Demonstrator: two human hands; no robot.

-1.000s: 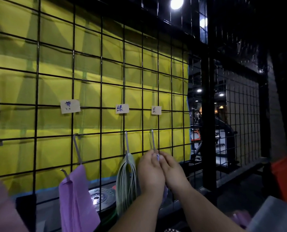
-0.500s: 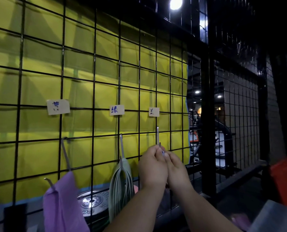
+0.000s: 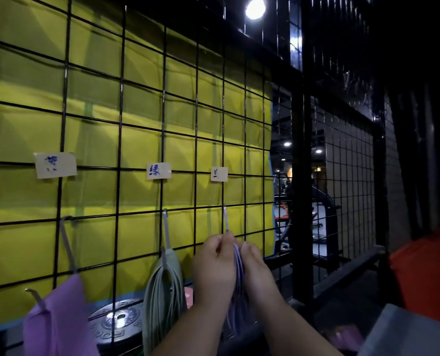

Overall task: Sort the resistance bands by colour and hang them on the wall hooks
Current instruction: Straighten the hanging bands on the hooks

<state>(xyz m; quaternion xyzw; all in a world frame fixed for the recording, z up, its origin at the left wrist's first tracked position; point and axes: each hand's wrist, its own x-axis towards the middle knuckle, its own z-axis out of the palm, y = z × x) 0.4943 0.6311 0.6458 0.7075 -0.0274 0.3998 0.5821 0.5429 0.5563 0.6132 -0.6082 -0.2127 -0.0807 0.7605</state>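
On the black wire grid (image 3: 121,124), purple bands (image 3: 59,317) hang straight down from the left hook (image 3: 67,242), green bands (image 3: 162,291) from the middle hook (image 3: 166,232). Left hand (image 3: 215,268) and right hand (image 3: 256,271) both pinch blue bands (image 3: 239,263), dangling vertically just under the right hook (image 3: 226,219). Yellow padding (image 3: 142,68) backs the grid; a weight plate (image 3: 118,319) lies below.

Pretty dim overall. The one round ceiling lamp (image 3: 255,8) was blown out to pure white with a bit of halo. It lit the yellow panel (image 3: 142,111) unevenly, with slanted darker patches of shadow. The whole right side sank into near black. A glare spot sat on the weight plate (image 3: 118,320). The grid wires (image 3: 120,140) bowed toward the edges, classic wide lens. The left hand (image 3: 213,263), right hand (image 3: 256,268) and the blue bands (image 3: 239,264) they pinched looked soft and smeary.
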